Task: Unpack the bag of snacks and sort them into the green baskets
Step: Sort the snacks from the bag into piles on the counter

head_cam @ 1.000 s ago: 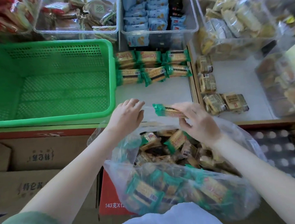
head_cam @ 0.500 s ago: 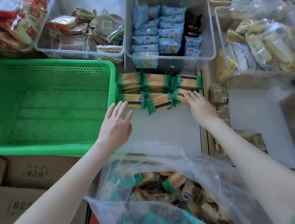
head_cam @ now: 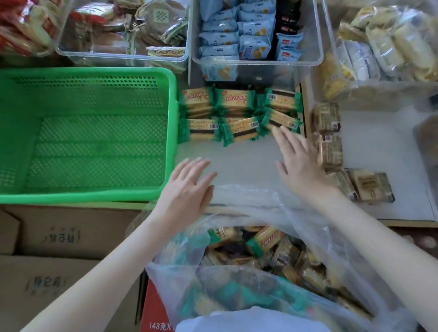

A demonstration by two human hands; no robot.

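While slumping nearest the viewer, the clear plastic bag (head_cam: 323,225) is gaping open and holding a heap of green-wrapped snack packs (head_cam: 265,238), with cardboard boxes (head_cam: 62,259) sitting to its left. Just beyond the bag's mouth, the left hand (head_cam: 185,190) is lying palm-down with fingers straight and spread, gripping nothing. Whether it is touching the pale shelf (head_cam: 238,158) cannot be told. The right hand (head_cam: 298,164) is reaching farther forward, likewise flat and empty, its fingertips (head_cam: 278,132) lying just beside the nearest of six matching packs (head_cam: 237,112), which are sitting in two rows on the shelf. Brown-wrapped packs (head_cam: 327,130) are lying just right of that hand. The green basket (head_cam: 173,111) is standing against the rows' left end. Farthest back, a clear bin (head_cam: 270,74) is holding blue packets (head_cam: 220,30).
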